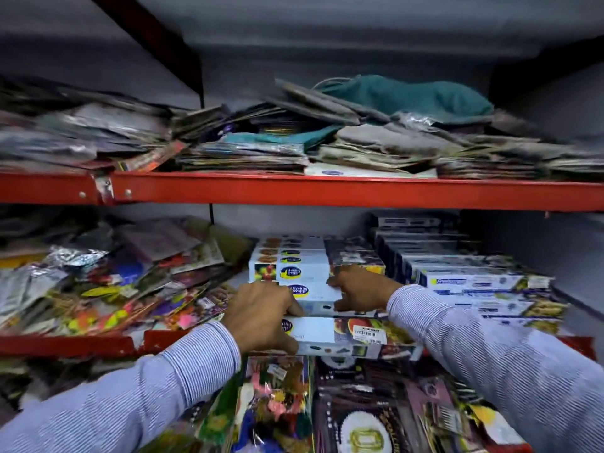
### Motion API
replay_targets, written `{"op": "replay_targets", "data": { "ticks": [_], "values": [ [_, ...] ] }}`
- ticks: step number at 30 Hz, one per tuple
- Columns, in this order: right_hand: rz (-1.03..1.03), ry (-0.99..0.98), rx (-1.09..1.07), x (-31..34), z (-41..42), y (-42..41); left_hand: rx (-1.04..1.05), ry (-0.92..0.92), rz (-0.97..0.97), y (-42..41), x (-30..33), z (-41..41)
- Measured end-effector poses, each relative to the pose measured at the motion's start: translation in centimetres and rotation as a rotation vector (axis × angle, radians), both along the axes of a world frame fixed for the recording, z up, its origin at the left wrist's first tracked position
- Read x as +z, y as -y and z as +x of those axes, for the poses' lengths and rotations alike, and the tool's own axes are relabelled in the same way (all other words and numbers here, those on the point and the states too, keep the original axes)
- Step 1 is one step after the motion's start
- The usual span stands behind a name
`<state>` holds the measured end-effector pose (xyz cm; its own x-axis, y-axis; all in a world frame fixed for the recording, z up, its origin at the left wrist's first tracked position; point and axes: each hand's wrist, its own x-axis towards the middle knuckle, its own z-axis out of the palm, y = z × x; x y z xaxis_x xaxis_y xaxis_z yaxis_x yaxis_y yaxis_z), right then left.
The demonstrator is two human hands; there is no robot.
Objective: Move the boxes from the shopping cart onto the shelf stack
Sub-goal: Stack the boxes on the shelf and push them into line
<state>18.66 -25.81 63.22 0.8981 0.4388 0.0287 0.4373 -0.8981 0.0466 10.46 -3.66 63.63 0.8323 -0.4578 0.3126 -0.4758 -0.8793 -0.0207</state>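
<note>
A stack of flat white boxes [295, 273] with blue oval logos stands on the middle shelf [65, 343], stepped back toward the rear. My left hand [261, 317] grips the left end of the front white box [336, 335], which has a price sticker and lies at the shelf's front edge. My right hand [358, 291] presses on the boxes just behind it, fingers spread over their right ends. Both sleeves are blue-and-white striped. No shopping cart is in view.
A second stack of white and blue boxes [474, 282] fills the shelf's right side. Loose colourful packets [108, 282] pile up on the left. The upper red shelf [327, 191] holds flat packets and cloth. More packaged goods [343, 407] sit below.
</note>
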Motion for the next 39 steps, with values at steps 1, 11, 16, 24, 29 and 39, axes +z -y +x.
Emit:
{"op": "replay_targets", "data": {
  "ticks": [1,11,16,24,29,39],
  "values": [
    [0.006,-0.006,-0.01,-0.5,0.9,0.0,0.001,0.004,0.005,0.0,-0.3,0.4],
    [0.014,0.016,-0.05,-3.8,5.5,-0.7,0.01,-0.056,0.002,-0.9,-3.2,3.0],
    [0.064,0.037,-0.06,-4.1,5.8,-0.8,0.0,-0.06,0.0,-0.9,-3.4,3.6],
    [0.143,0.144,-0.131,-2.8,4.9,-0.9,-0.005,-0.043,0.006,-0.1,-3.0,4.2],
    [0.097,0.176,-0.102,-2.7,4.6,-0.9,0.01,-0.044,0.0,0.1,-2.5,4.4],
    [0.036,0.071,-0.034,-1.4,5.1,0.2,0.055,0.021,0.012,0.6,-1.8,7.8]
  ]
}}
